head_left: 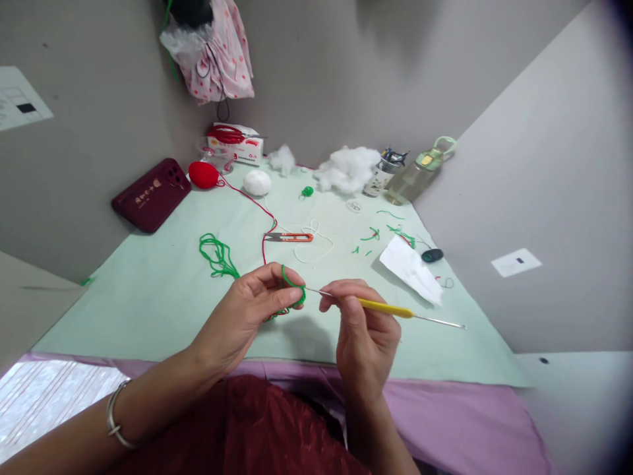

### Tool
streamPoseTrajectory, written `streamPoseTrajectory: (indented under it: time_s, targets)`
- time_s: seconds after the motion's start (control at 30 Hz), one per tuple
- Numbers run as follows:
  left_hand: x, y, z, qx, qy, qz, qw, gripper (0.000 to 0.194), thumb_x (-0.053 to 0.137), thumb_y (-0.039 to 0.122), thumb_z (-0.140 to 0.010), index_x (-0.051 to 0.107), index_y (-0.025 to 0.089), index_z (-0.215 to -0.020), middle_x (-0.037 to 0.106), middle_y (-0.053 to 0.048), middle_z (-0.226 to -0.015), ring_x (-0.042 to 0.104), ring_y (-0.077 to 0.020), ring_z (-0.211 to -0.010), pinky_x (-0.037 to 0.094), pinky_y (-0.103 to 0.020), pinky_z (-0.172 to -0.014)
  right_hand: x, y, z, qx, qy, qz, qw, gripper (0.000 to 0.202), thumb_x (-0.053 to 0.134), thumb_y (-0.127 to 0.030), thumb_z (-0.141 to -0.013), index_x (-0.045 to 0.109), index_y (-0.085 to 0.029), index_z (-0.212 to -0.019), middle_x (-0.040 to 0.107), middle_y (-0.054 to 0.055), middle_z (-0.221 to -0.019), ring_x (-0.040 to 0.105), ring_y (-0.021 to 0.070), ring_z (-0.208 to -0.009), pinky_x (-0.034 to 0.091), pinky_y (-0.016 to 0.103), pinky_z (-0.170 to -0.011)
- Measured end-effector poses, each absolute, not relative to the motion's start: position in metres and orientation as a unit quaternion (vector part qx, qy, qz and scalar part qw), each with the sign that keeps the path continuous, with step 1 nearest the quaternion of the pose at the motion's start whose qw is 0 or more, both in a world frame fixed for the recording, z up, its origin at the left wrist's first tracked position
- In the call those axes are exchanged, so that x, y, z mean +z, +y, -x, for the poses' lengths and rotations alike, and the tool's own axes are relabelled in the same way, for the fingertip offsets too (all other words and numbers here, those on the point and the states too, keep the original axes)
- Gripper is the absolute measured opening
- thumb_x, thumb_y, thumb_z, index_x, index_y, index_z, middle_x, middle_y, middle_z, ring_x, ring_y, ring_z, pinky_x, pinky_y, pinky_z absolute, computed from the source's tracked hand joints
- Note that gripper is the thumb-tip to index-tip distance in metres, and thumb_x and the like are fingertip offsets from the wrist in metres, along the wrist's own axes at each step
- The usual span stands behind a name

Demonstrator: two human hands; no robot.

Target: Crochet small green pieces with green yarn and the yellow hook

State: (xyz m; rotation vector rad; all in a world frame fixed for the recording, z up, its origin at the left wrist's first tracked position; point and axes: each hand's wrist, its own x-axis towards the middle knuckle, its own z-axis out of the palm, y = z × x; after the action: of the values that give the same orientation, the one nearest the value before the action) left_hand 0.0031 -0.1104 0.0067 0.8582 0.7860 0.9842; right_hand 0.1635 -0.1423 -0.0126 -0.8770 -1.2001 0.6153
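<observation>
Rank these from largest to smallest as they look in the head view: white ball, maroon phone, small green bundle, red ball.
1. Maroon phone
2. Red ball and white ball: too alike to rank apart
3. Small green bundle

One head-worn view looks forward and down over the nearby hands (319, 316).

From here I see 1 crochet hook (386, 307) with a smooth yellow plastic-looking handle and shiny metal shafts, fuzzy green yarn (217, 256), fluffy white stuffing (349, 169), 1 smooth maroon phone case (152, 195), a creased white paper (411, 269) and a polished metal bangle (113, 412).
</observation>
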Motion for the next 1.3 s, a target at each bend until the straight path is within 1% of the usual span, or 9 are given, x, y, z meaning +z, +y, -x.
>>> streamPoseTrajectory:
  time_s: [0.17, 0.33, 0.43, 0.6, 0.8, 0.9, 1.03, 1.17, 1.3]
  targets:
    - [0.006, -0.111, -0.004, 0.443, 0.358, -0.385, 0.726, 0.015, 0.086, 0.029, -0.082, 0.074, 0.021, -0.086, 0.068, 0.004, -0.076, 0.058, -0.0109, -0.074, 0.042, -0.025, -0.073, -0.010, -0.148, -0.165, 0.193, -0.587, 0.425, 0.661, 0.022, 0.057, -0.014, -0.101, 0.076, -0.025, -0.100, 0.072, 0.002, -0.085, 0.066, 0.0162, -0.078, 0.054, 0.033, -0.069]
    - [0.005, -0.113, -0.007, 0.461, 0.357, -0.375, 0.721, 0.016, 0.088, 0.028, -0.080, 0.074, 0.021, -0.086, 0.066, 0.004, -0.076, 0.058, -0.0118, -0.075, 0.043, -0.025, -0.073, -0.015, -0.156, -0.164, 0.027, -0.700, 0.415, 0.580, 0.034, 0.061, -0.005, -0.095, 0.073, -0.025, -0.121, 0.076, 0.008, -0.105, 0.072, 0.0188, -0.094, 0.061, 0.034, -0.077]
    - [0.004, -0.115, -0.009, 0.455, 0.337, -0.352, 0.746, 0.021, 0.088, 0.027, -0.080, 0.077, 0.022, -0.097, 0.068, 0.002, -0.084, 0.059, -0.0128, -0.080, 0.045, -0.025, -0.077, -0.024, -0.155, -0.160, -0.023, -0.718, 0.411, 0.561, 0.042, 0.064, -0.006, -0.094, 0.071, -0.028, -0.130, 0.076, 0.009, -0.113, 0.073, 0.0208, -0.099, 0.064, 0.036, -0.078]
    - [0.003, -0.118, -0.008, 0.423, 0.321, -0.323, 0.783, 0.041, 0.089, 0.026, -0.080, 0.077, 0.026, -0.119, 0.071, 0.000, -0.088, 0.060, -0.0135, -0.085, 0.047, -0.027, -0.085, -0.031, -0.149, -0.151, 0.065, -0.641, 0.413, 0.644, 0.038, 0.063, -0.007, -0.096, 0.076, -0.033, -0.121, 0.076, 0.007, -0.114, 0.074, 0.0199, -0.099, 0.064, 0.035, -0.079]
    - [0.004, -0.116, -0.008, 0.423, 0.313, -0.357, 0.772, 0.026, 0.088, 0.025, -0.079, 0.084, 0.023, -0.105, 0.070, -0.001, -0.087, 0.059, -0.0147, -0.088, 0.046, -0.027, -0.090, -0.023, -0.147, -0.148, 0.149, -0.569, 0.411, 0.697, 0.026, 0.060, -0.013, -0.100, 0.078, -0.029, -0.107, 0.079, 0.004, -0.099, 0.075, 0.0196, -0.095, 0.064, 0.037, -0.080]
    - [0.006, -0.116, -0.008, 0.429, 0.322, -0.354, 0.766, 0.031, 0.088, 0.026, -0.079, 0.083, 0.024, -0.110, 0.069, -0.001, -0.088, 0.059, -0.0152, -0.089, 0.046, -0.028, -0.091, -0.022, -0.145, -0.152, 0.228, -0.542, 0.397, 0.705, 0.022, 0.060, -0.017, -0.102, 0.078, -0.029, -0.104, 0.079, 0.003, -0.096, 0.072, 0.0170, -0.089, 0.061, 0.033, -0.075]
    - [0.007, -0.118, -0.005, 0.427, 0.334, -0.361, 0.759, 0.043, 0.087, 0.026, -0.079, 0.078, 0.026, -0.122, 0.068, 0.000, -0.087, 0.058, -0.0139, -0.083, 0.047, -0.025, -0.079, -0.021, -0.144, -0.156, 0.311, -0.529, 0.375, 0.695, 0.019, 0.061, -0.020, -0.102, 0.079, -0.028, -0.102, 0.078, 0.003, -0.095, 0.070, 0.0159, -0.082, 0.058, 0.030, -0.069]
    - [0.006, -0.119, -0.003, 0.410, 0.335, -0.381, 0.758, 0.059, 0.086, 0.024, -0.080, 0.070, 0.029, -0.136, 0.067, 0.002, -0.083, 0.051, -0.0112, -0.068, 0.037, -0.023, -0.059, -0.019, -0.148, -0.159, 0.285, -0.575, 0.381, 0.666, 0.020, 0.063, -0.019, -0.100, 0.079, -0.028, -0.103, 0.079, 0.004, -0.099, 0.073, 0.0188, -0.095, 0.061, 0.034, -0.078]
    - [0.004, -0.119, -0.003, 0.402, 0.331, -0.397, 0.756, 0.060, 0.084, 0.023, -0.081, 0.068, 0.029, -0.139, 0.068, 0.002, -0.084, 0.055, -0.0120, -0.071, 0.044, -0.024, -0.067, -0.019, -0.152, -0.160, 0.243, -0.606, 0.389, 0.650, 0.026, 0.064, -0.011, -0.097, 0.080, -0.030, -0.108, 0.080, 0.004, -0.101, 0.073, 0.0180, -0.097, 0.061, 0.034, -0.083]
